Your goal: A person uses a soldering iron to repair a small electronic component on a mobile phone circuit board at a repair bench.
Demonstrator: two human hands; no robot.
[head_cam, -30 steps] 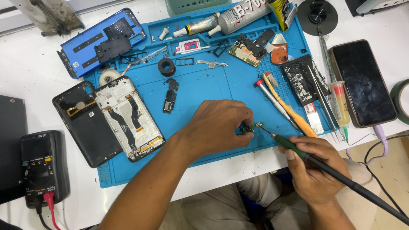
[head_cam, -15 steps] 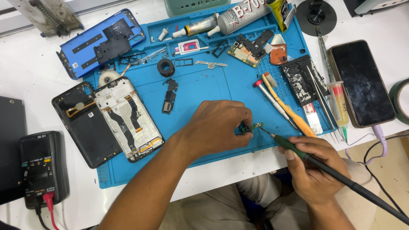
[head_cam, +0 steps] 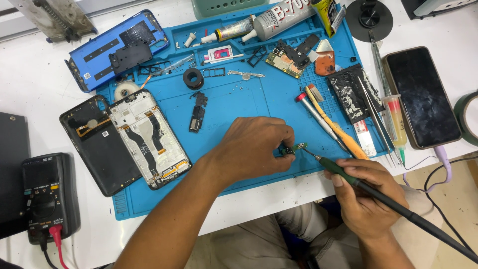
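Small green circuit board pinched steady in left hand; soldering iron, gripped by right hand, best touched lightly, briefly.

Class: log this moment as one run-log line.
left hand: pinches small green circuit board | right hand: holds soldering iron, tip at board | surface: blue work mat

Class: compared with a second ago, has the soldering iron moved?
No. The soldering iron still has its tip by the small green board near the blue mat's front edge.
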